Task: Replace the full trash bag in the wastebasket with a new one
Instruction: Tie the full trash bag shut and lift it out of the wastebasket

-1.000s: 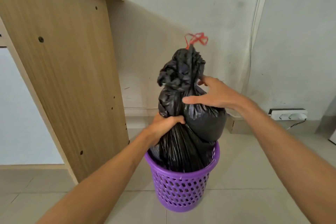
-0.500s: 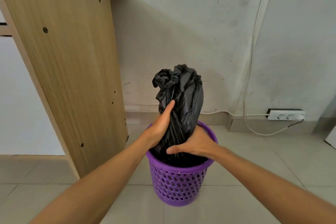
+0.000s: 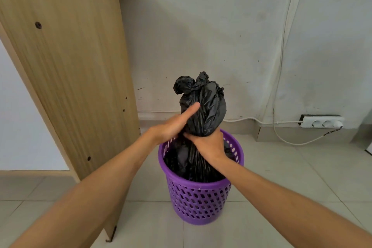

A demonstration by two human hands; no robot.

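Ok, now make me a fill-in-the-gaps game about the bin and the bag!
1. The wastebasket is coloured ____.
2. The trash bag standing in it is coloured ____.
3. The left hand and the right hand both hold the ____.
4. The white power strip sits against the ____.
Missing words: purple; black; bag; wall.

The right hand (image 3: 209, 145) is gripping the bag (image 3: 203, 106) at its neck, just above the basket (image 3: 199, 203) in which the bag is standing. The left hand (image 3: 171, 129) is resting on the bag's left side, thumb pointing up, fingers hidden. A panel (image 3: 70, 66) is standing just left of the basket
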